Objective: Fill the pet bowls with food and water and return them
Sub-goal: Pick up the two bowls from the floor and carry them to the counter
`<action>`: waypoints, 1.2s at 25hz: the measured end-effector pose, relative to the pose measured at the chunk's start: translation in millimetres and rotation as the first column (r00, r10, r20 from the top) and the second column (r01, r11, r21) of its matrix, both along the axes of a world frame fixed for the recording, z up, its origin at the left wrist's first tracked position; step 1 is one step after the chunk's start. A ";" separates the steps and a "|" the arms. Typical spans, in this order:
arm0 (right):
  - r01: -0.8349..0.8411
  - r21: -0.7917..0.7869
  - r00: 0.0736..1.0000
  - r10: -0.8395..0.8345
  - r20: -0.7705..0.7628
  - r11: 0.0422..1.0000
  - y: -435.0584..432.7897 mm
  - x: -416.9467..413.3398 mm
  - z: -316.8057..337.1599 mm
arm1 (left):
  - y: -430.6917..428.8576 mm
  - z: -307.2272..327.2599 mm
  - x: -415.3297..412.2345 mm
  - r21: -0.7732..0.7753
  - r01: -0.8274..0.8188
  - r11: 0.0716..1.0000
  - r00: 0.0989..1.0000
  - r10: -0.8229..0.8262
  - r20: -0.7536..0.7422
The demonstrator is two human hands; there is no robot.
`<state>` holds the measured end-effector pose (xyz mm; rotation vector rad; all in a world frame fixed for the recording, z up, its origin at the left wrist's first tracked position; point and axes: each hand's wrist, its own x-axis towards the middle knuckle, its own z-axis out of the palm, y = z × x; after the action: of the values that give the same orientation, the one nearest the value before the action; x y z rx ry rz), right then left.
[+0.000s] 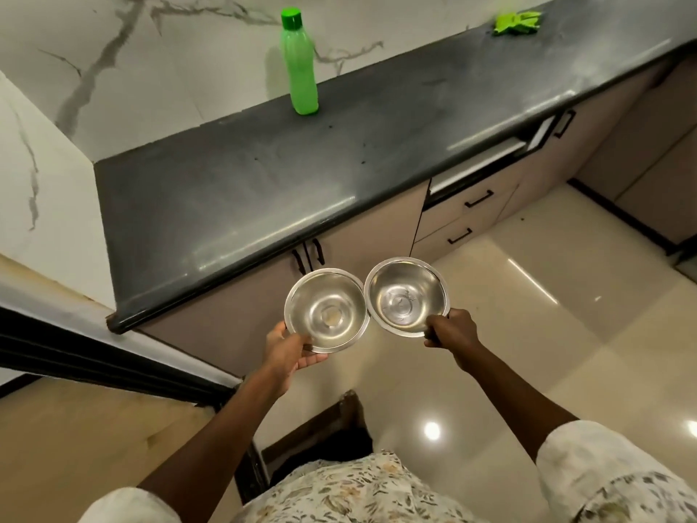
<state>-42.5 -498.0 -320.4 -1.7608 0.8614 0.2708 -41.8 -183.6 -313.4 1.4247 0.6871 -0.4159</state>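
Bowls off the dark countertop's point(264, 175) front edge: my left hand point(288, 351) grips one steel bowl point(326, 310), my right hand point(450, 330) the other steel bowl point(406, 296), seemingly empty.

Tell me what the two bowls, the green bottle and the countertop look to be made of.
Left bowl and right bowl: polished metal, likely stainless steel, given the mirror-like silver glare and thin rolled rims. Green bottle: apparently plastic, with a translucent matte body and opaque glossy cap. Countertop: dark grey stone, perhaps granite or a look-alike, semi-gloss, with streaky light reflections along its rounded edge.
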 end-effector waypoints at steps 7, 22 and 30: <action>-0.074 0.049 0.990 0.068 0.124 0.996 -14.7 134.6 19.2 | -27.9 25.6 94.0 -0.067 -0.182 0.981 0.975 0.189 0.114; -0.320 0.119 0.940 0.301 0.159 0.940 2.5 403.2 44.3 | -47.4 50.6 284.8 -0.099 -0.508 0.856 0.841 0.517 0.155; -0.420 0.119 0.903 0.402 0.153 0.900 27.9 480.5 45.2 | -41.5 42.7 331.3 -0.092 -0.658 0.748 0.738 0.664 0.117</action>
<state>438.0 -470.0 -275.3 -1.7853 0.3587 0.4847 289.5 -225.2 -270.8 1.0575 1.0056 0.2373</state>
